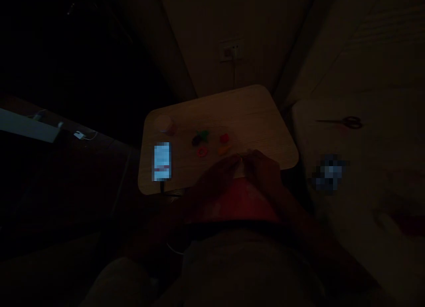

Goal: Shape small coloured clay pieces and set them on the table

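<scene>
The scene is very dark. My left hand (221, 170) and my right hand (264, 169) meet at the near edge of a small wooden table (247, 107), fingertips pinched close together. Between them shows a tiny yellowish piece (241, 159), too dim to name. Just beyond my left hand lie an orange-yellow piece (224, 150), a red piece (224, 138), a red ring (202, 152), a green piece (203, 134) and a dark piece (196, 141). None of these is touched by my hands.
A lit phone (161, 161) and a pale round container (165, 124) are on the table's left side. Scissors (352, 122) and a blurred-out object (330, 173) lie on the pale surface to the right. A wall socket (231, 50) with a plugged-in cord is behind the table.
</scene>
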Tool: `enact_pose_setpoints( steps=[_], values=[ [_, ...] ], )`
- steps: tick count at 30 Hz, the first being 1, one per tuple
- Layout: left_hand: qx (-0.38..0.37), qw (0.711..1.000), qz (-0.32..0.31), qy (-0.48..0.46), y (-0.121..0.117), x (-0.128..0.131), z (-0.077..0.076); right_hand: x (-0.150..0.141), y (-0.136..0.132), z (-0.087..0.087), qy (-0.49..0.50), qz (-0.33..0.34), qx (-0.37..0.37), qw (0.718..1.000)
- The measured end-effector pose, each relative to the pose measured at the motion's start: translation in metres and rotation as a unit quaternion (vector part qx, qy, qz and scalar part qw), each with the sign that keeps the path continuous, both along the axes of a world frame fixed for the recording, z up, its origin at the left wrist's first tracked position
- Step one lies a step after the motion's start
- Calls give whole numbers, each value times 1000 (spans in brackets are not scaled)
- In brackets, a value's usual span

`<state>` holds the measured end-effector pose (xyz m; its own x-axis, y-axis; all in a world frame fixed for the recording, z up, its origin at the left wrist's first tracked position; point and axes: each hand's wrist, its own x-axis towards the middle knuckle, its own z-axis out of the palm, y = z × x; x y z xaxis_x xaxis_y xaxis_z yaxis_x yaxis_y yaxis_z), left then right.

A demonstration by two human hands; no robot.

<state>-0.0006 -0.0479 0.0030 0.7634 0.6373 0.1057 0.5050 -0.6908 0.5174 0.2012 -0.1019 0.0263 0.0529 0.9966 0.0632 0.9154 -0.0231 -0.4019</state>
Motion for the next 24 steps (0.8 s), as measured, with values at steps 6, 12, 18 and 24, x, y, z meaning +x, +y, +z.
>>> enact_pose_setpoints(
  steps=[6,12,18,24],
  values=[
    [-2,1000,-15,-13,1,-2,0,1,3,-5,17,31,-8,999],
    [-56,998,22,-20,4,7,4,9,7,-14,73,66,16,995],
    [-39,999,-14,-27,8,4,1,5,7,-12,86,51,13,995],
    [86,994,-68,-11,7,-4,2,-1,-6,-8,83,-56,42,994]
  ],
)
